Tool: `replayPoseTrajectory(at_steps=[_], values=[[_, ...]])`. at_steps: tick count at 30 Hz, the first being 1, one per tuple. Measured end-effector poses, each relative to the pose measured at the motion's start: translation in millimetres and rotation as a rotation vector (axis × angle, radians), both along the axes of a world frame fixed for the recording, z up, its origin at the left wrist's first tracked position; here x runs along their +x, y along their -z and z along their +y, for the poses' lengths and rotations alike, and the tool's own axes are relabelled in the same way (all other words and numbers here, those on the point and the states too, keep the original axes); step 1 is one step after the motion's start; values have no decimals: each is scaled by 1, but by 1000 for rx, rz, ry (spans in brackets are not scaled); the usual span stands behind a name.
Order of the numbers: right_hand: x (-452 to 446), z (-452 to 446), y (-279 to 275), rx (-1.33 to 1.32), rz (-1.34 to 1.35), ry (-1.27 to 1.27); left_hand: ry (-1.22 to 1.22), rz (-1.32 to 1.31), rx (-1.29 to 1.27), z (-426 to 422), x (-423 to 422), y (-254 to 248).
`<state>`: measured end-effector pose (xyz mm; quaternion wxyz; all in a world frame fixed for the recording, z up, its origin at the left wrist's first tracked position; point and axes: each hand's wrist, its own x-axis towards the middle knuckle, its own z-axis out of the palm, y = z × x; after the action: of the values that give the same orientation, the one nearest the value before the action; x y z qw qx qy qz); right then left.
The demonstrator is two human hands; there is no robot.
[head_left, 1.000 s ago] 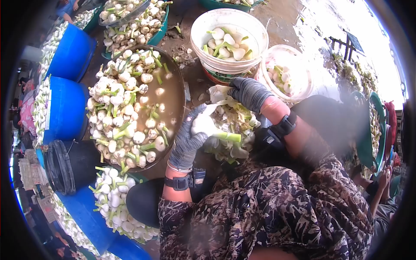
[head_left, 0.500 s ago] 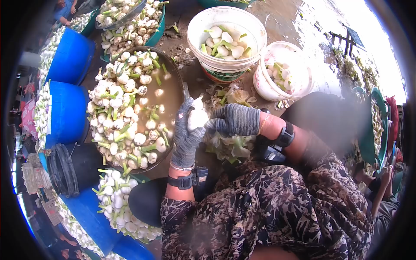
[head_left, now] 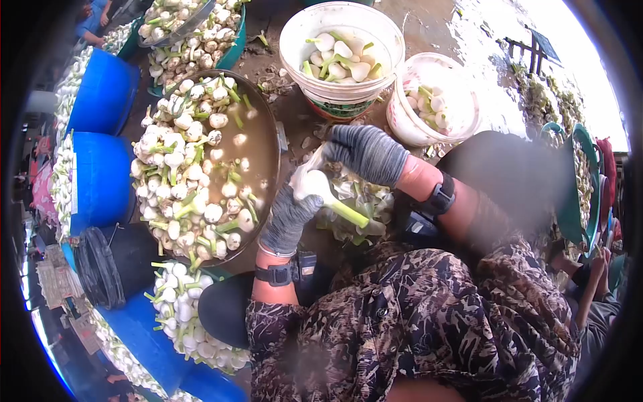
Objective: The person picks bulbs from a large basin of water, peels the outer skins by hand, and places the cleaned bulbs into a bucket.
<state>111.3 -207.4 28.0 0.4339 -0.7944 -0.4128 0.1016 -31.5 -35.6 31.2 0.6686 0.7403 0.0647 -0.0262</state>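
My left hand (head_left: pixel 288 220), in a grey knit glove, is closed round a garlic bulb (head_left: pixel 313 185). The bulb's green-tipped stem points down to the right. My gloved right hand (head_left: pixel 372 153) pinches a strip of pale garlic skin (head_left: pixel 312 161) drawn up off the bulb. A pile of garlic peelings (head_left: pixel 370 201) lies on the floor below my hands. Left of them is a wide basin (head_left: pixel 276 144) with muddy water and many unpeeled garlic bulbs (head_left: pixel 167 157).
A white bucket (head_left: pixel 348 90) and a smaller white bucket (head_left: pixel 406 128) hold peeled garlic. Blue tubs (head_left: pixel 104 177) heaped with garlic line the left side. Beside my left forearm are a black bucket (head_left: pixel 114 258) and more white bulbs (head_left: pixel 187 315). Another person's arm (head_left: pixel 593 285) shows at far right.
My right hand has moved up, pulling skin away from the bulb. In my left hand the bulb has turned, and its green stem now shows. The camera view has shifted slightly.
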Motion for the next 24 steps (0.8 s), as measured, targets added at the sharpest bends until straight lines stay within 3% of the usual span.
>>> replayPoseTrajectory(at_steps=[3, 5, 7, 8, 12, 14, 15, 16, 17, 19, 20, 22, 23, 24], values=[[24, -8, 5, -100, -67, 228, -58, 30, -249, -10, -7, 4], [32, -14, -1, -622, -48, 200, -89, -16, -399, -11, -3, 5], [18, -13, 0, -553, -225, 251, -219, -73, -636, -10, -3, 11], [6, -11, 0, -481, -389, 310, -236, -80, -635, -6, -3, 16], [-20, -3, -37, -258, 622, -310, -347, -56, -437, -5, -3, 20], [-39, 2, -40, -425, 295, -347, -472, 121, -344, -9, -1, 18], [-45, 5, -33, -383, 275, -239, -505, 121, -90, -7, -3, 27], [-45, 6, -21, -382, 276, -241, -507, 122, -89, -2, -4, 36], [-44, 7, -8, -268, 214, -242, -576, 89, -269, 4, -4, 46], [-41, 9, -7, -110, 189, -224, -792, 50, -1233, 26, -6, 61], [-39, 8, -2, -112, 185, -227, -915, 84, -1191, 44, -9, 88], [-30, 8, 13, 144, 174, -200, -694, 198, -1203, 26, -6, 27], [-26, 9, 8, 83, 158, -181, -691, 193, -1201, 20, -5, 20], [-23, 11, 11, 86, 156, -176, -460, 162, -1209, 14, -3, 16]])
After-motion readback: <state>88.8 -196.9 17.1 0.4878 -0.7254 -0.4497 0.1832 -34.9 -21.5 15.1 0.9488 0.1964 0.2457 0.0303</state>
